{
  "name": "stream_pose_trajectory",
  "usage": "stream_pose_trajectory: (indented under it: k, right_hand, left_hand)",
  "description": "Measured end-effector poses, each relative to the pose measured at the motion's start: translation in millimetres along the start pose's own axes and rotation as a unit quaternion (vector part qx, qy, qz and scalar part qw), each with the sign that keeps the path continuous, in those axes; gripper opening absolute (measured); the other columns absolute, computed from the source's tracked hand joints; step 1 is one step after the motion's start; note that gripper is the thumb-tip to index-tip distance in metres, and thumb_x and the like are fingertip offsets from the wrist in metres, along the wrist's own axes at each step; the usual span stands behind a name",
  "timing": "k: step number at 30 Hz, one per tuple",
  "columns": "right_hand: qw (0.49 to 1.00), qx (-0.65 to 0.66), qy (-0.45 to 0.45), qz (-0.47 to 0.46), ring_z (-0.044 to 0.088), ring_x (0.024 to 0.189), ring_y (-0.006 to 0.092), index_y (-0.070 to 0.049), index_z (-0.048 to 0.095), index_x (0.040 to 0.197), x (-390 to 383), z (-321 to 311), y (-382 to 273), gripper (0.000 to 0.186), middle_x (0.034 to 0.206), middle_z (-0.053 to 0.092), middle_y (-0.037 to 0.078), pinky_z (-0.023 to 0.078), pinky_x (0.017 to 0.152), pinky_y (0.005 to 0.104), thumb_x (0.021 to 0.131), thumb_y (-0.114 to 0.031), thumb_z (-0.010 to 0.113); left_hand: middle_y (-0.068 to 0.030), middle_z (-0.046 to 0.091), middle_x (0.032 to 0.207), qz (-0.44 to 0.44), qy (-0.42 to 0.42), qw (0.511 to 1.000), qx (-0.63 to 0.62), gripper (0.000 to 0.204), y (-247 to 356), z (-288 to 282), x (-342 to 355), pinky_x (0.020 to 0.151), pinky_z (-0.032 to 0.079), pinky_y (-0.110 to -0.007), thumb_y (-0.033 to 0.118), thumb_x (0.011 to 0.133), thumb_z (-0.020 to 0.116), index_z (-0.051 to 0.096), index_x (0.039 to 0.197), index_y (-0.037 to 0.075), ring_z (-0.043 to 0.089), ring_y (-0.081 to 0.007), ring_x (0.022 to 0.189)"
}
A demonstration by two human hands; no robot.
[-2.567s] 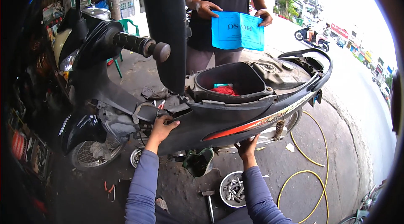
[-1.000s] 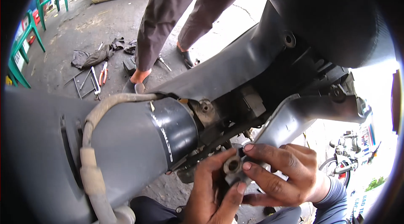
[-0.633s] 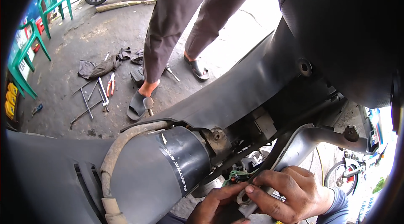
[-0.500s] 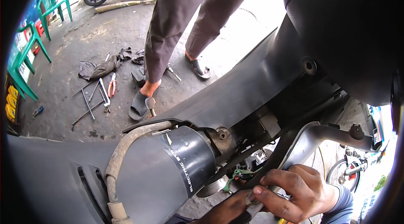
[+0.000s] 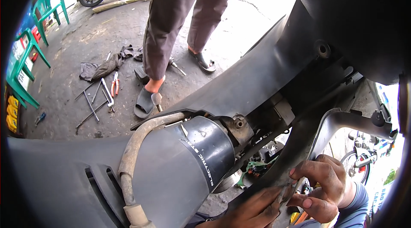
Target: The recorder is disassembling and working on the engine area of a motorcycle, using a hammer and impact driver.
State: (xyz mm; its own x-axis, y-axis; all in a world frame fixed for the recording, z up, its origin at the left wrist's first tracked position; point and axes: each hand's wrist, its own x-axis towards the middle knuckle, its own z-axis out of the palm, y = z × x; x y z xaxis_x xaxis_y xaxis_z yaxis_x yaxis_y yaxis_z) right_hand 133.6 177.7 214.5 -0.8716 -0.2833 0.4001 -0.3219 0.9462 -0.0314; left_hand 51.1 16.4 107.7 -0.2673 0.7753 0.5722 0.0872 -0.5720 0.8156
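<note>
A loose dark plastic body panel (image 5: 319, 136) with a bent upper arm hangs beside the motorcycle at the lower right. My left hand (image 5: 252, 208) is closed on its lower edge, the fingers flat together along the plastic and partly hidden. On the same edge, my right hand (image 5: 327, 183) pinches with curled fingers; the index fingertip touches the plastic and the thumb sits lower. Left of my hands is the motorcycle's grey body cover (image 5: 165, 172) with a glossy black band (image 5: 209, 149). A worn cable (image 5: 128, 155) with a pale connector loops over this cover.
A person in brown trousers (image 5: 171, 22) and black sandals stands beyond the motorcycle. Wrenches, red-handled pliers (image 5: 115, 84) and a dark cloth (image 5: 100, 71) lie on the ground. Green chairs (image 5: 26, 63) stand at left. The black seat (image 5: 355, 26) overhangs at upper right.
The view has shifted, so the motorcycle and panel appear further right. My left hand shows more fully along the panel edge. My right hand's fingers have shifted along the edge, thumb lower.
</note>
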Motion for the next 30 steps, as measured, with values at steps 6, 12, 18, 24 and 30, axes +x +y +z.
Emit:
stream_pose_trajectory:
  k: [6,12,18,24,30]
  right_hand:
    - [0.999,-0.024,-0.023,-0.011,0.055,0.058,0.0131,-0.017,0.042,0.13,6,-7,-3,0.069,0.092,0.06,0.016,0.038,0.044,0.0224,0.074,-0.023,0.082]
    - [0.993,-0.062,-0.102,0.024,0.056,0.06,0.015,-0.007,0.058,0.111,16,-16,-12,0.06,0.086,0.055,0.012,0.04,0.044,0.0254,0.057,-0.016,0.084]
    - [0.99,-0.073,-0.116,0.024,0.056,0.06,0.0155,-0.006,0.056,0.109,19,-16,-13,0.066,0.084,0.053,0.011,0.043,0.045,0.027,0.051,-0.017,0.085]
    - [0.993,-0.039,-0.111,0.017,0.056,0.06,0.0169,-0.006,0.053,0.11,23,-13,-9,0.067,0.085,0.053,0.012,0.044,0.046,0.0276,0.053,-0.018,0.086]
    - [0.997,-0.023,-0.076,0.022,0.062,0.061,0.0187,-0.002,0.061,0.103,22,-7,-6,0.038,0.082,0.06,0.013,0.049,0.046,0.0258,0.066,-0.001,0.073]
  left_hand:
    - [-0.0322,0.046,0.124,0.032,0.001,0.999,0.027,0.047,-3,-3,1,0.093,0.045,-0.047,-0.004,0.079,0.058,0.048,0.124,-0.013,0.052,-0.0467,0.109]
    - [-0.0294,0.051,0.115,0.047,-0.018,0.997,0.065,0.043,-2,-6,1,0.089,0.047,-0.046,0.003,0.08,0.062,0.051,0.119,-0.011,0.054,-0.0433,0.103]
    - [-0.0237,0.045,0.139,-0.142,0.003,0.989,-0.04,0.053,-49,-14,-15,0.11,0.031,-0.038,0.019,0.095,0.058,0.04,0.14,-0.004,0.043,-0.0332,0.132]
    - [-0.0186,0.039,0.145,-0.307,0.041,0.951,0.013,0.063,-111,11,-24,0.11,0.032,-0.039,0.018,0.095,0.059,0.028,0.147,0.001,0.04,-0.0271,0.135]
    - [-0.0108,0.052,0.115,-0.246,0.078,0.965,-0.042,0.057,-130,16,-23,0.09,0.042,-0.034,0.016,0.094,0.059,0.032,0.142,0.001,0.052,-0.0174,0.107]
